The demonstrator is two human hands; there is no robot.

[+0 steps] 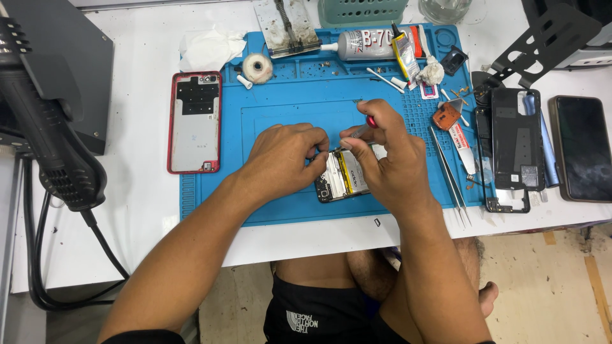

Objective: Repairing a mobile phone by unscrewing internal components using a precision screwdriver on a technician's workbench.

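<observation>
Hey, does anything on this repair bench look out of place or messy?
Mostly orderly. Oddities: small loose screws and bits lie scattered on the blue mat near its far right corner, and a crumpled tissue sits beyond the mat's left end.

The scene is brightly and evenly lit from above. The white tabletop [146, 210] is rendered almost washed out, and only soft, short shadows are cast under the hands [338, 162] on the blue mat [280, 108]. Faint glare is seen on the dark phone screen [581, 148] at the right. Focus is sharp throughout; slight bending of straight lines is noticed toward the edges.
</observation>
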